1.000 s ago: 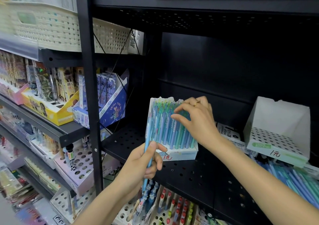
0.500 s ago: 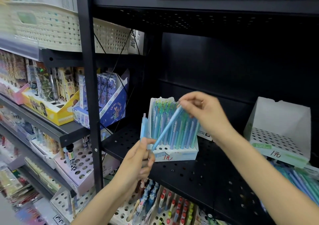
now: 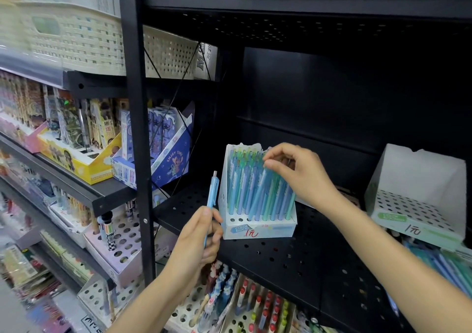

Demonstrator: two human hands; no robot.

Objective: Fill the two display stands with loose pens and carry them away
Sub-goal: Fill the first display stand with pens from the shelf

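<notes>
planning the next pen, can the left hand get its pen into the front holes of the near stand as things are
Probably yes. The left hand holds a light blue pen upright just left of the stand, whose front row of holes is bare; the right hand is up at the pen tops, not over them.

On the black perforated shelf [image 3: 293, 256], near its left edge, stands a white display stand [image 3: 258, 228] packed with blue and green pens [image 3: 252, 189]. The right hand [image 3: 301, 172] pinches the pen tops. The left hand [image 3: 199, 240] grips one light-blue pen [image 3: 212, 192] upright just beside it. An empty stand [image 3: 419, 205] sits toward the right edge.
</notes>
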